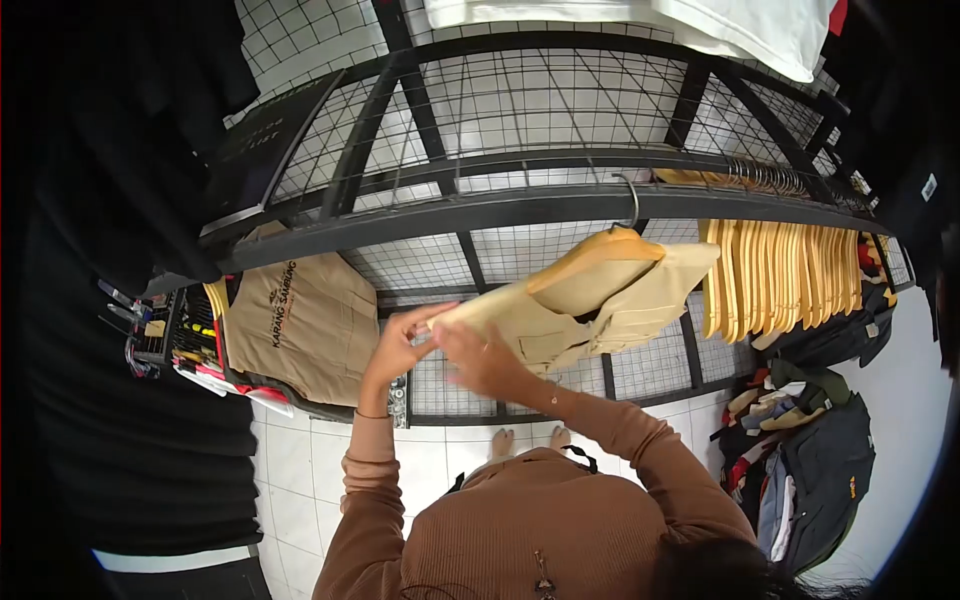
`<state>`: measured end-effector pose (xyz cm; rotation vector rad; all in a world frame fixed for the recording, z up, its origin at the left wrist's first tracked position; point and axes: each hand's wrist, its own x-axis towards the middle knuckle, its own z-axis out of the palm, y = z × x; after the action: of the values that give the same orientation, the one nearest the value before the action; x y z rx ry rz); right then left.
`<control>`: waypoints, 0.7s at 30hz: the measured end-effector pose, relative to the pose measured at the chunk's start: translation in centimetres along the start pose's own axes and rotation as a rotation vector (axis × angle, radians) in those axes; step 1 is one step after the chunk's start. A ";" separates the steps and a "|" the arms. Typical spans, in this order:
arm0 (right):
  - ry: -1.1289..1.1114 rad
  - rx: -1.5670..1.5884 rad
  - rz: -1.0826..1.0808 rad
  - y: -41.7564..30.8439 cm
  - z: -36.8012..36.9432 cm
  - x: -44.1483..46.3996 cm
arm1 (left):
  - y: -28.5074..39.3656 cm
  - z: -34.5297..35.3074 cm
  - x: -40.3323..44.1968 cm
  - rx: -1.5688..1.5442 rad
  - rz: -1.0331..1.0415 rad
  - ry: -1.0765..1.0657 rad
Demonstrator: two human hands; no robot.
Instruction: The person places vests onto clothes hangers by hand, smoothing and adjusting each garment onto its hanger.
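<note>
A beige vest [625,310] with front pockets hangs tilted on a wooden hanger [575,262]. The hanger's metal hook goes over the dark rack bar [480,212]. At the vest's left shoulder end, my left hand [400,345] has its fingers closed on the fabric edge. My right hand [485,362] is right beside it, just below the same shoulder. Motion blurs its fingers, so their grip on the fabric is unclear.
Several bare wooden hangers [780,275] hang at the right of the rack. On the left hangs a tan printed garment [305,325]. Piled clothes [800,450] lie at the lower right. Dark garments [130,380] fill the left side. White cloth [745,30] lies above.
</note>
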<state>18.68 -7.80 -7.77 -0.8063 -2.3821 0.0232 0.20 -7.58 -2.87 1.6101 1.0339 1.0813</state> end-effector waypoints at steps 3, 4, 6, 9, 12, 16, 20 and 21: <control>-0.076 0.255 -0.247 -1.1 0.6 -1.4 | -1.1 -0.6 -0.5 0.017 -0.035 -0.043; -0.071 0.247 -0.244 -0.6 0.5 -1.3 | -1.5 -1.2 -0.3 0.029 -0.053 -0.063; 0.251 0.109 0.116 -0.4 -2.1 0.0 | -2.6 -2.1 -0.1 0.034 -0.081 -0.103; 0.225 0.033 0.287 -1.9 0.8 0.5 | -4.3 -2.7 -0.1 0.033 -0.142 -0.192; -0.127 0.050 0.253 -3.2 3.7 0.7 | -5.0 -3.0 -0.1 0.026 -0.051 -0.087; 0.162 0.341 -0.011 -3.8 1.6 0.3 | -4.8 -3.5 0.2 -0.125 0.001 -0.154; 0.550 0.009 0.473 -3.1 2.2 1.0 | -3.0 -3.6 1.1 -0.259 0.014 -0.295; 0.309 0.000 0.317 -3.1 5.2 0.8 | -3.0 -4.0 1.4 -0.259 0.022 -0.315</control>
<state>13.62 -9.01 -10.91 -1.0952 -1.9494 0.0261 -3.73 -4.68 -4.65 1.5216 0.6419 0.8979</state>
